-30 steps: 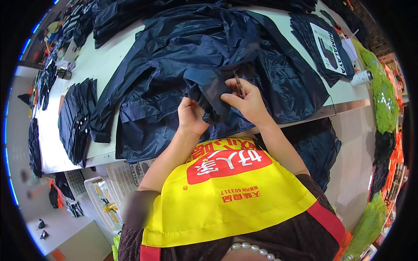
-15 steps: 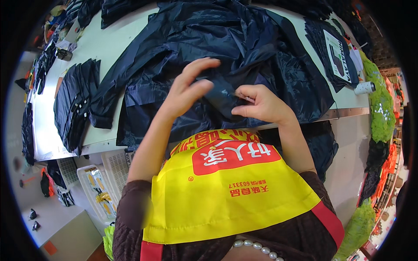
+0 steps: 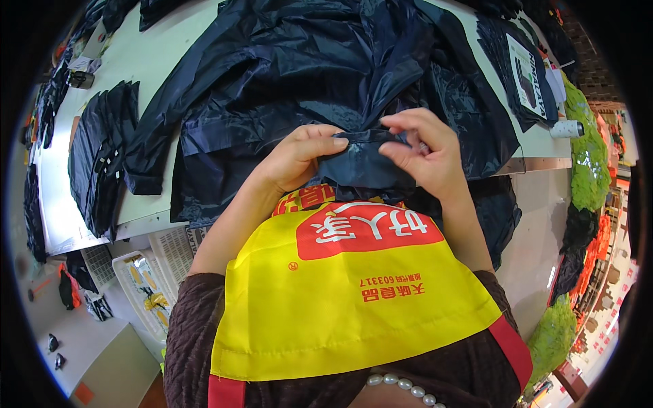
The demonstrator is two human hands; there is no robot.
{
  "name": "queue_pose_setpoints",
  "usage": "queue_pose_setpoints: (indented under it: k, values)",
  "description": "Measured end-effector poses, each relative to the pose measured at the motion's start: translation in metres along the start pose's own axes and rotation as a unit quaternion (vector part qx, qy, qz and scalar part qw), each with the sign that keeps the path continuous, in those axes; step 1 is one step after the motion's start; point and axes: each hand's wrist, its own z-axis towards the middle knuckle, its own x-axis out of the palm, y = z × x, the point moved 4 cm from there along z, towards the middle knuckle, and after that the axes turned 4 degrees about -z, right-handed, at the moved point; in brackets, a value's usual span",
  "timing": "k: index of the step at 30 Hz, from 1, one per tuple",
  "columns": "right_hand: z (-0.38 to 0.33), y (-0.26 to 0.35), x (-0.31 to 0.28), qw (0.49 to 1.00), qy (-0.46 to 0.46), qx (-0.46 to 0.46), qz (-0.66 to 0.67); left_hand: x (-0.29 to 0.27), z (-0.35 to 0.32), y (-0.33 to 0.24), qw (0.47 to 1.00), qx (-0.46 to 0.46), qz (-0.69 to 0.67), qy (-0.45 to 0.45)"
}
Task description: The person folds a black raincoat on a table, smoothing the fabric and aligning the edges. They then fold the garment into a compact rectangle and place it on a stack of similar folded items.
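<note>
A large dark navy jacket [image 3: 272, 102] of thin shiny fabric lies spread over the white table in front of me. My left hand [image 3: 299, 153] pinches a folded edge of the jacket between thumb and fingers, near the table's front edge. At the other end of that edge is my right hand [image 3: 425, 149], its thumb and forefinger apart beside the fabric. A small shiny piece shows among its curled fingers; it looks metallic, but its kind is too small to tell.
Stacked dark garments [image 3: 102, 153] lie on the table's left side. At the right are another dark stack with a white printed sheet [image 3: 527, 75] and a white thread spool [image 3: 566, 129]. Yellow-green fabric [image 3: 588, 160] hangs beyond the right edge. White plastic baskets [image 3: 139, 289] stand below left.
My left hand has lowered from above the cloth and now pinches its edge. The right hand has shifted slightly right and up, its fingers turned, with the thin piece now mostly hidden.
</note>
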Motion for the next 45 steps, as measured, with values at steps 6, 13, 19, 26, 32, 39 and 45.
queue_pose_setpoints:
  k: [6,13,19,26,32,39,45]
  values:
    - [-0.003,-0.003,0.017,0.990,0.018,-0.076,-0.114,0.013,-0.002,-0.002,0.997,0.015,0.053,-0.054]
    - [-0.008,0.020,0.021,0.955,0.003,-0.133,-0.266,0.029,-0.003,-0.001,0.977,0.053,0.183,-0.090]
    - [-0.017,0.025,0.015,0.982,0.041,-0.144,-0.115,0.026,-0.003,0.005,0.991,0.054,0.087,-0.082]
    - [-0.019,-0.004,-0.022,0.993,0.061,0.002,-0.099,0.029,-0.005,0.006,0.994,0.018,0.024,-0.103]
    - [-0.021,-0.007,-0.018,0.950,0.071,-0.124,-0.279,0.030,-0.003,0.006,0.994,0.019,0.026,-0.100]
    - [-0.019,-0.006,-0.021,0.957,0.079,-0.120,-0.251,0.026,-0.001,0.008,0.995,0.017,0.013,-0.096]
    - [-0.017,-0.003,-0.011,0.949,0.095,-0.158,-0.255,0.030,-0.002,0.011,0.994,0.001,0.008,-0.108]
